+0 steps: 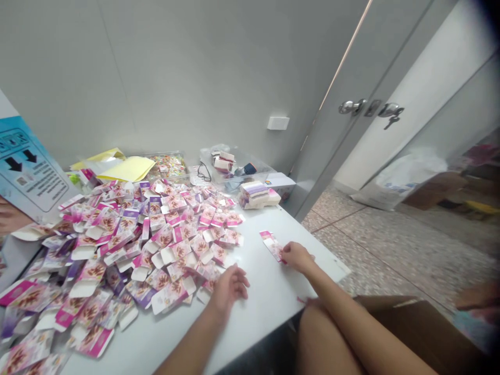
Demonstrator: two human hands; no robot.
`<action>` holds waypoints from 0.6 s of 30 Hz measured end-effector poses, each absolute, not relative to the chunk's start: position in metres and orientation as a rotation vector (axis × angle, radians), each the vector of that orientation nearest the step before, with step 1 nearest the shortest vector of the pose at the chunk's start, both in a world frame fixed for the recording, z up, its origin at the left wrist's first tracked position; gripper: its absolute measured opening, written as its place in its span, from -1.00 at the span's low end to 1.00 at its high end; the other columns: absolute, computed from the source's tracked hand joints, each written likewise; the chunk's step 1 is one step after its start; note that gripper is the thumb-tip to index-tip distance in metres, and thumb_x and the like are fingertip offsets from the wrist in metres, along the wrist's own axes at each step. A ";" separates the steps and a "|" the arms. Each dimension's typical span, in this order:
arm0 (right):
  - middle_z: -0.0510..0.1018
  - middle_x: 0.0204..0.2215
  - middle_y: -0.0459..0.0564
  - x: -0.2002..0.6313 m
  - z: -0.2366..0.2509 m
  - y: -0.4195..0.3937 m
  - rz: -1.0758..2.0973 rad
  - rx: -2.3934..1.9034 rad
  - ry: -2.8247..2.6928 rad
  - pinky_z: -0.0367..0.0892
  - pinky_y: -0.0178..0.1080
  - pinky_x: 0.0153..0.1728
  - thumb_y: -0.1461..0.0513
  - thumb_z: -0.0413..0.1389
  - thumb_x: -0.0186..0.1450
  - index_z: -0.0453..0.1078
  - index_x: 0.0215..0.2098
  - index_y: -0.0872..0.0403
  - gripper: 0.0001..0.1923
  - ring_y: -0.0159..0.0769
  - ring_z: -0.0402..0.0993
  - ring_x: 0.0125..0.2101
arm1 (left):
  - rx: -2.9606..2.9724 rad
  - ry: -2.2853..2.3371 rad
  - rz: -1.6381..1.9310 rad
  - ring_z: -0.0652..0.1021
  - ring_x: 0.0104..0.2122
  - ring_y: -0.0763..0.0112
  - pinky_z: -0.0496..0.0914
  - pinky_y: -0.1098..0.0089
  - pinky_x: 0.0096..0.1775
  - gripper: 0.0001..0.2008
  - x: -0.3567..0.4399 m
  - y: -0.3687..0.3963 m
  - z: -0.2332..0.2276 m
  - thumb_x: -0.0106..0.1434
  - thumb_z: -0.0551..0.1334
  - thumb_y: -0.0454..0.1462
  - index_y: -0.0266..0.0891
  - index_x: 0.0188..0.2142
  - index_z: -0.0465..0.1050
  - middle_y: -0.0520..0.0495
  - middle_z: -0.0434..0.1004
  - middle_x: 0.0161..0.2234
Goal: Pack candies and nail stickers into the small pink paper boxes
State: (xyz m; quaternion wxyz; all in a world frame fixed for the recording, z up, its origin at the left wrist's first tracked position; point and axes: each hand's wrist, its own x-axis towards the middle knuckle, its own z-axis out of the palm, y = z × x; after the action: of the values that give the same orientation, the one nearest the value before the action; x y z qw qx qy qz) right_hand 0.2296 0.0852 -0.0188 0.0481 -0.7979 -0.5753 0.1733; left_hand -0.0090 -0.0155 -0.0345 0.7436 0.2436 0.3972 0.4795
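Observation:
My right hand (297, 257) pinches the near end of a flat pink and white printed carton (270, 244) on the right side of the white table (253, 312). Just left of it, my left hand (231, 285) hovers or rests by the edge of a large heap, fingers loosely curled and apart, with nothing visible in it. That heap is made of many small pink, purple and white cartons (182, 250), several with their end flaps standing open. Whether my left fingers touch the nearest carton I cannot tell.
Behind the heap stand a clear plastic tray (253, 172), a yellow sheet (133, 169) and a stack of flat cartons (255, 194). A blue-printed box (33, 166) stands at left. An open brown cardboard box (414, 328) sits beside my leg. A grey door with a knob (347, 107) is at right.

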 end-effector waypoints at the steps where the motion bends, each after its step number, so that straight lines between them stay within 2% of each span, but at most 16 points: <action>1: 0.56 -0.21 0.14 0.228 -0.019 0.085 0.498 -2.437 -1.745 0.19 0.02 -0.08 0.12 0.14 0.16 0.45 -0.26 0.11 -0.75 0.03 0.48 -0.11 | 0.539 0.874 1.048 0.42 -0.60 0.45 0.28 0.39 -0.44 -0.55 -0.009 -0.015 -0.035 0.14 0.23 0.09 -0.30 -0.35 0.39 -0.03 0.49 -0.51; 4: 0.50 -0.11 0.24 0.220 -0.020 0.085 0.456 -2.413 -1.751 0.08 0.13 0.00 0.01 0.20 0.11 0.40 -0.27 0.12 -0.62 0.16 0.36 0.02 | 0.560 0.880 1.040 0.42 -0.60 0.45 0.27 0.39 -0.43 -0.55 -0.009 -0.016 -0.034 0.14 0.23 0.08 -0.29 -0.35 0.39 -0.04 0.49 -0.52; 7: 0.51 -0.21 0.21 0.215 -0.016 0.085 0.501 -2.363 -1.736 0.09 0.13 -0.01 0.07 0.32 -0.02 0.35 -0.39 0.11 -0.63 0.19 0.35 -0.01 | 0.576 0.880 1.033 0.42 -0.60 0.45 0.27 0.39 -0.42 -0.55 -0.009 -0.016 -0.033 0.14 0.23 0.09 -0.29 -0.34 0.38 -0.03 0.49 -0.52; 9: 0.52 -0.30 0.15 0.214 -0.009 0.083 0.549 -2.310 -1.699 0.17 0.06 -0.07 0.15 0.32 -0.05 0.31 -0.41 0.09 -0.66 0.14 0.40 -0.08 | 0.583 0.876 1.032 0.42 -0.59 0.45 0.28 0.39 -0.42 -0.55 -0.010 -0.016 -0.033 0.14 0.22 0.10 -0.28 -0.34 0.38 -0.03 0.49 -0.52; 12: 0.51 -0.43 0.03 0.210 0.010 0.071 0.695 -2.129 -1.682 0.30 -0.15 -0.26 0.19 0.21 0.10 0.27 -0.37 0.07 -0.78 -0.11 0.48 -0.30 | 0.591 0.866 1.032 0.41 -0.58 0.46 0.28 0.38 -0.42 -0.53 -0.010 -0.017 -0.033 0.16 0.21 0.12 -0.27 -0.34 0.38 -0.03 0.48 -0.51; 14: 0.52 -0.44 -0.02 0.201 0.026 0.054 0.795 -1.963 -1.696 0.32 -0.25 -0.37 0.15 0.10 0.23 0.28 -0.31 0.07 -0.84 -0.24 0.47 -0.41 | 0.606 0.858 1.034 0.43 -0.54 0.45 0.29 0.39 -0.41 -0.51 -0.009 -0.019 -0.032 0.14 0.24 0.13 -0.28 -0.31 0.41 -0.06 0.50 -0.47; 16: 0.53 -0.43 -0.05 0.183 0.040 0.032 0.888 -1.786 -1.725 0.32 -0.29 -0.42 0.09 0.03 0.31 0.30 -0.21 0.07 -0.78 -0.30 0.45 -0.45 | 0.633 0.822 1.047 0.49 -0.42 0.39 0.32 0.39 -0.36 -0.48 -0.010 -0.022 -0.027 0.06 0.35 0.11 -0.28 -0.23 0.45 -0.12 0.54 -0.33; 18: 0.50 -0.51 -0.09 0.161 0.046 0.006 1.066 -1.526 -1.802 0.32 -0.28 -0.47 0.06 0.01 0.34 0.33 -0.19 0.07 -0.75 -0.29 0.42 -0.51 | 0.596 0.754 1.033 0.52 -0.25 0.30 0.35 0.39 -0.28 -0.42 -0.011 -0.025 -0.020 -0.07 0.48 0.05 -0.26 -0.17 0.48 -0.17 0.55 -0.19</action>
State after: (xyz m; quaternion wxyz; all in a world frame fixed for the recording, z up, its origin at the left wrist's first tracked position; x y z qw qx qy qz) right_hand 0.1607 0.0058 0.0458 0.2720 -0.5669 -0.6692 0.3960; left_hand -0.0107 -0.0246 -0.0204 0.7615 0.2738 0.3465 0.4745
